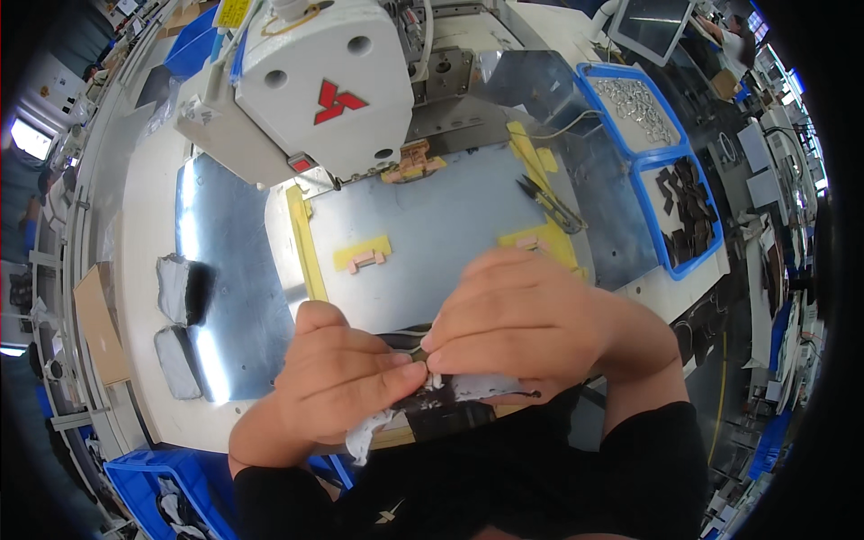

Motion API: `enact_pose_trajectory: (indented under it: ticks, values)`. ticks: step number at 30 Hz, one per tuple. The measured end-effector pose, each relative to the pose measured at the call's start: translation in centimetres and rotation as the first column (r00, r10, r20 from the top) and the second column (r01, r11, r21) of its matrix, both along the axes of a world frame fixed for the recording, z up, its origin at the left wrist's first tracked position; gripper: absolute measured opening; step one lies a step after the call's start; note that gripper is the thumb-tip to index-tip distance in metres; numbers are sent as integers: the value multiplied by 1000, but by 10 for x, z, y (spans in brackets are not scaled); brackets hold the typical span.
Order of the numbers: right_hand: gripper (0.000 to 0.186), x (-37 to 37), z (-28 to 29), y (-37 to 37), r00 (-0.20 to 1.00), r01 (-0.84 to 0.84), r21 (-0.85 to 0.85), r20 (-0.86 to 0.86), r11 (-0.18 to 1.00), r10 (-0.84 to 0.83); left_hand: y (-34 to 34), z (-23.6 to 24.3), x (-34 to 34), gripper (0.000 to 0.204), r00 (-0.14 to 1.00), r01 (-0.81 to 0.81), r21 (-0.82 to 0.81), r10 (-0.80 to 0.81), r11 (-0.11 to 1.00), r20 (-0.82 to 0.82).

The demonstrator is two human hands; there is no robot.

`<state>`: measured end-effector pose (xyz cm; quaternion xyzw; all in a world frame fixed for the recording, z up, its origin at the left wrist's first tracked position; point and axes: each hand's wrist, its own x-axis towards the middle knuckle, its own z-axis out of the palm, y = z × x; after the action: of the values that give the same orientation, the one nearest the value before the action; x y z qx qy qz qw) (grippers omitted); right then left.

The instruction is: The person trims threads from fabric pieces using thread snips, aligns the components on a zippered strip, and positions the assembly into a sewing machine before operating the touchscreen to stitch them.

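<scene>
Crosswise in long axis, dark piece point(447, 419) in left hand's point(335, 378), right hand's point(526, 315) pinched fingers point(472, 352).

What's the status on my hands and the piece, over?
Left hand and right hand close together, both pinching dark-and-white piece. Sewing machine ahead, piece away from it. Scissors beyond right hand, clear of it.

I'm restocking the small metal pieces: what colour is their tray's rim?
The tray's rim is blue; it shows best in the head view.
</scene>
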<state>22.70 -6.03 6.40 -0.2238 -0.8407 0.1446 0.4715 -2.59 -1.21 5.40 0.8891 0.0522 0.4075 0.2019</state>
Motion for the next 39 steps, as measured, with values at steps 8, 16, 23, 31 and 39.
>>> enact_pose_trajectory:
  ticks: [8,16,23,31,39]
  values:
    - [30,14,-20,35,959,248,-748,101,616,-263,31,-36,53,21,953,-243,-904,261,351,-155]
    - [35,37,-81,101,780,620,-644,441,448,-444,55,-69,66,52,718,-577,154,588,802,-372]
    - [36,31,-73,107,698,714,-578,540,396,-470,63,-79,71,91,769,-302,62,282,951,-573]
    - [38,32,-69,106,663,747,-537,557,393,-500,72,-81,74,110,755,-349,2,282,937,-591]
    - [39,36,-60,107,597,800,-530,650,282,-470,72,-79,77,113,707,-355,59,309,933,-636]
